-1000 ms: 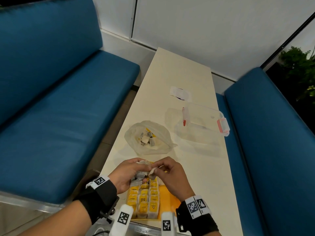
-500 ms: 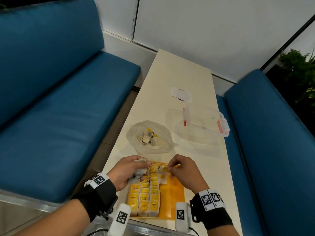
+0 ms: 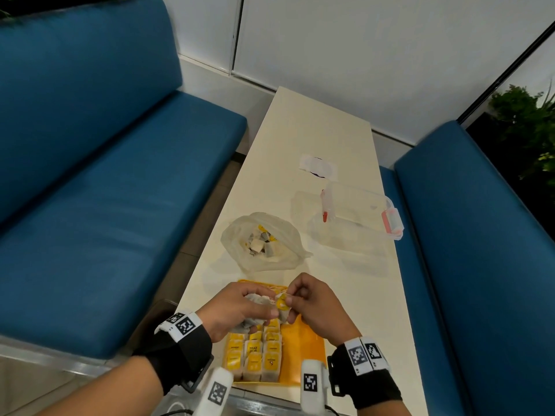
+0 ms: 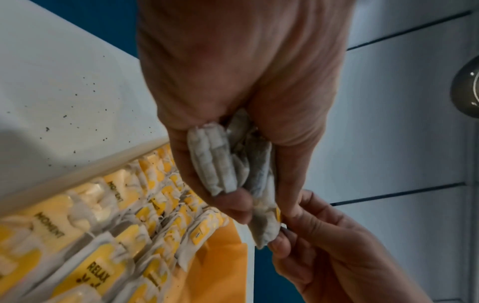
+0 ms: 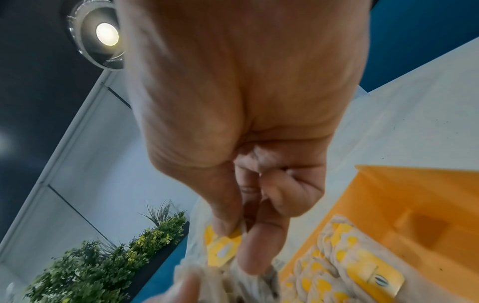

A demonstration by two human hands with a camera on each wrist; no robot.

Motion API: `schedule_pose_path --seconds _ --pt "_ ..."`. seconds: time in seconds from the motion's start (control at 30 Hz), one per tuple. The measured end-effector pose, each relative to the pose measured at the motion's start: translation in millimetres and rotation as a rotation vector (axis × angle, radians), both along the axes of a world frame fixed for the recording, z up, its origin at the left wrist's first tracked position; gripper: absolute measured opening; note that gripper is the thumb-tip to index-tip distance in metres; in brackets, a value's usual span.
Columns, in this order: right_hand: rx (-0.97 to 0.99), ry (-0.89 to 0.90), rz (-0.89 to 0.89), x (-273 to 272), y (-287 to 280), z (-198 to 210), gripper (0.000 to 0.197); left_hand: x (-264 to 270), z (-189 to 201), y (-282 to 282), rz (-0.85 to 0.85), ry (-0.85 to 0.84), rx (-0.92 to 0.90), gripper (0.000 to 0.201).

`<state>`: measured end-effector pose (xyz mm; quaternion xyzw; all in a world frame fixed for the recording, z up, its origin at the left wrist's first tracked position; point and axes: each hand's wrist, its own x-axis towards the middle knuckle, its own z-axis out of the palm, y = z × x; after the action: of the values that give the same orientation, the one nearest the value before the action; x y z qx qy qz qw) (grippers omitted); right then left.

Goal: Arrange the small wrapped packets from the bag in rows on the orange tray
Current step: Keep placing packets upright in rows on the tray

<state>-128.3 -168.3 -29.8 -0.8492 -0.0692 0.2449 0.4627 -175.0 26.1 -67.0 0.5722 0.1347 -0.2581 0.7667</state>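
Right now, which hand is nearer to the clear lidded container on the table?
Right. The right hand is over the orange tray, on the clear container's side; the left hand is farther left, gripping a bunch of packets.

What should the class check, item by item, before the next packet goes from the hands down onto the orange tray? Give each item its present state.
1. Supply in hand: the left hand grips a bunch of packets. Ok.
2. One packet singled out: the right hand pinches a yellow-tagged packet at the edge of the bunch; whether it is free of the rest, cannot tell.
3. Room on the orange tray: its right part is bare. Ok.
4. Rows already laid: packets lie side by side in lines. Ok.
5. Strings untangled: thin strings show between the hands. Cannot tell.
6. More in the bag: packets remain inside. Ok.
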Motion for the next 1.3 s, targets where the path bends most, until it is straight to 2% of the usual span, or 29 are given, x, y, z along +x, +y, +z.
schedule_pose_path --seconds 0.3,0.47,0.63,0.73,0.87,1.03,1.17,1.3 --pt "-0.038 -0.037 0.012 0.5 -5.2 0.2 0.011 0.6 -4.7 0.1 0.064 -0.035 -0.007 0.033" --pt "-0.042 -0.073 0.041 -2.5 -1.5 4.5 0.008 3.2 -5.4 -3.5 0.035 -0.046 0.037 0.035" --pt "0.012 -0.018 -0.114 -2.2 0.7 -3.1 0.016 5.6 -5.9 -7.2 0.068 -0.028 0.034 0.029" --pt "0.043 0.045 -0.149 -4.3 -1.3 -5.4 0.008 7.1 -6.3 -6.3 0.064 -0.039 0.02 0.022" --pt "0.052 0.076 -0.168 -1.9 -3.9 -6.7 0.005 9.1 -8.7 -8.1 0.081 -0.029 0.008 0.027" --pt "-0.176 0.094 -0.195 4.8 -16.7 -19.0 0.015 9.0 -16.9 -1.0 0.175 0.027 -0.033 0.024" --pt "-0.392 0.146 -0.104 7.6 -21.1 -39.6 0.022 8.6 -20.5 3.0 0.206 0.056 -0.062 0.027" --pt "-0.569 0.176 -0.041 13.4 -9.9 -48.4 0.017 8.6 -22.8 4.7 0.213 0.059 -0.071 0.029"
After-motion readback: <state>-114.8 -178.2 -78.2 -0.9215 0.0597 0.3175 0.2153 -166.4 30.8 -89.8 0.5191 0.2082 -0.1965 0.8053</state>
